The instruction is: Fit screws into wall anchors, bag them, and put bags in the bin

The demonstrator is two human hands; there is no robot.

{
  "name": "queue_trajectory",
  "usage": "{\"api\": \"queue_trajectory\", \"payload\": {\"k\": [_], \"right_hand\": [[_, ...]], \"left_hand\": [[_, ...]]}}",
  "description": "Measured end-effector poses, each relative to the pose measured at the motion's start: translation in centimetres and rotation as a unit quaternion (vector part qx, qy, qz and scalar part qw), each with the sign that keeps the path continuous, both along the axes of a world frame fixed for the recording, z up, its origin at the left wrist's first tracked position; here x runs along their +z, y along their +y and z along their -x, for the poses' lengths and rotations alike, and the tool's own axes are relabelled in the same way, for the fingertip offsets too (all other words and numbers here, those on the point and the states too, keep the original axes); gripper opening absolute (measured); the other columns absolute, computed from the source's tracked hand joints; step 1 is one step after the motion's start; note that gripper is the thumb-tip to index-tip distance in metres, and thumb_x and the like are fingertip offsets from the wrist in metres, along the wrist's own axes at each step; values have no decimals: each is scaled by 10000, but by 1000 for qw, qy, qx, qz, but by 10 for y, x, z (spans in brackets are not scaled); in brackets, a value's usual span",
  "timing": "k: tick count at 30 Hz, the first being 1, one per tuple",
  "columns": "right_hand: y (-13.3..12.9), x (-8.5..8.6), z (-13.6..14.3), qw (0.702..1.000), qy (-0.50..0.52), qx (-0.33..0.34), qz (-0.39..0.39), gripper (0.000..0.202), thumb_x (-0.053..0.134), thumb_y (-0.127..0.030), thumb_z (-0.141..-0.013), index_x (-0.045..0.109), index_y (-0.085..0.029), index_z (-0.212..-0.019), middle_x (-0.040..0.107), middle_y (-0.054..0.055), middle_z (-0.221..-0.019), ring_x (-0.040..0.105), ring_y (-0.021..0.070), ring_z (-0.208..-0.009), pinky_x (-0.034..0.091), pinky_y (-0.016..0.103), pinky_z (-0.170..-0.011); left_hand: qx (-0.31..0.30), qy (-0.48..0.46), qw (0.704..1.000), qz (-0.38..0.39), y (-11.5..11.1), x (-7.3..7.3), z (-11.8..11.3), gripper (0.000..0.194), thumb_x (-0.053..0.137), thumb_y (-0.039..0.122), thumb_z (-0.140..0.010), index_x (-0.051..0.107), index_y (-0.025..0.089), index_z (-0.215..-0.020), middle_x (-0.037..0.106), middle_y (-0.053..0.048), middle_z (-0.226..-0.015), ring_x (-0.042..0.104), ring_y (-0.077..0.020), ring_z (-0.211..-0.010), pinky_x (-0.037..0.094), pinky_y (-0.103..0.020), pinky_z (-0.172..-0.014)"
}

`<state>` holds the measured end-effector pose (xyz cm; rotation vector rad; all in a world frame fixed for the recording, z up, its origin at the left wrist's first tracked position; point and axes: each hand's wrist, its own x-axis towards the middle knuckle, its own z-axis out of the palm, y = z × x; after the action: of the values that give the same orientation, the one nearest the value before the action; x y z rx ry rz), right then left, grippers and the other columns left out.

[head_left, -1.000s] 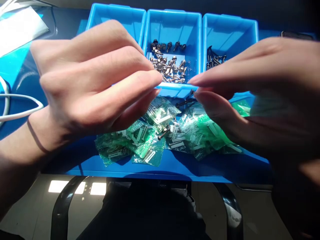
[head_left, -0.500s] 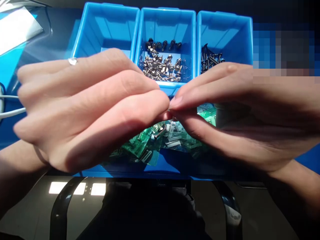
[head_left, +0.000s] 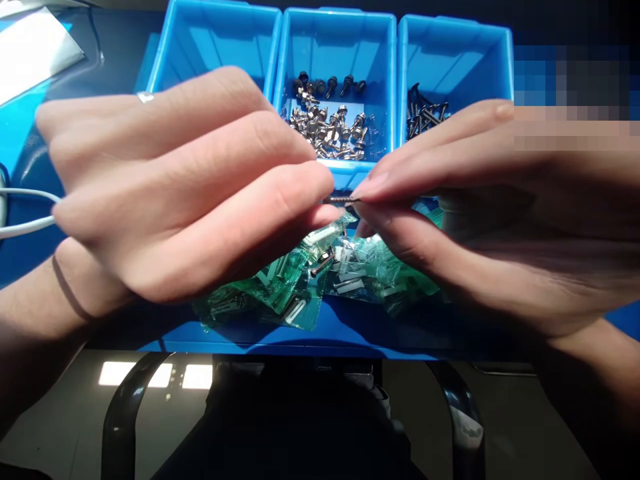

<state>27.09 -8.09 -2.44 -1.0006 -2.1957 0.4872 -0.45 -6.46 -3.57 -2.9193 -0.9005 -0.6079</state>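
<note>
Your left hand (head_left: 185, 180), fingers narrowed, seems to pinch one end of the dark screw (head_left: 341, 199) over the green packets (head_left: 285, 291); the fingertips have just parted slightly, baring its shaft, which bridges to your right hand (head_left: 480, 207), pinching the other end.

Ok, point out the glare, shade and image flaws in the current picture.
Head view: white sheet nearly blown out, green plastic packets glinting. Head view: left hand mostly sunlit, right hand dimmer, its palm partly shaded. Head view: coarse pixelation masks part of the upper right.
</note>
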Motion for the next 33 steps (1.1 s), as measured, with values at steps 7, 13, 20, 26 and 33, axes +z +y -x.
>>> {"api": "queue_trajectory", "payload": {"k": [7, 13, 20, 26, 33], "right_hand": [[0, -7, -9, 995, -81, 19, -48, 235, 605, -410, -1048, 694, -297, -1234, 765, 46, -1110, 728, 218, -1011, 602, 399, -814], [-12, -16, -7, 990, -120, 24, -68, 531, 648, -700, -925, 690, -315, -1288, 714, 106, -1171, 635, 386, -1278, 633, 556, -928], [2, -11, -14, 999, -27, 35, -22, 279, 687, -496, -981, 692, -342, -1213, 755, 23, -1116, 751, 283, -1082, 689, 463, -855], [10, -8, -8, 992, 69, 102, -23, 238, 739, -211, -977, 677, -353, -1158, 794, -91, -1044, 764, 73, -902, 649, 184, -796], [9, -3, -11, 993, 57, 99, 6, 258, 753, -173, -956, 713, -352, -1138, 789, -83, -1077, 761, 48, -916, 636, 138, -798]], "left_hand": [[-21, -27, 999, 18, 3, -16, 3, 764, 590, 761, -860, 409, 485, -1549, 611, 51, -1483, 493, -408, -1501, 450, -689, -1210], [-16, -62, 998, 16, 15, -58, 8, 993, 499, 986, -698, 437, 458, -1537, 511, 81, -1592, 100, -442, -1684, 233, -737, -1355], [-2, -49, 999, 20, 15, -78, 15, 986, 479, 989, -714, 482, 416, -1516, 557, 51, -1548, 157, -428, -1677, 274, -715, -1352], [15, -44, 999, 21, 10, -73, 18, 971, 462, 984, -740, 514, 381, -1500, 594, 27, -1506, 214, -416, -1664, 309, -695, -1346], [34, -39, 998, 25, 4, -46, 22, 932, 455, 962, -783, 557, 343, -1471, 640, 3, -1445, 299, -400, -1636, 359, -667, -1332]]}}
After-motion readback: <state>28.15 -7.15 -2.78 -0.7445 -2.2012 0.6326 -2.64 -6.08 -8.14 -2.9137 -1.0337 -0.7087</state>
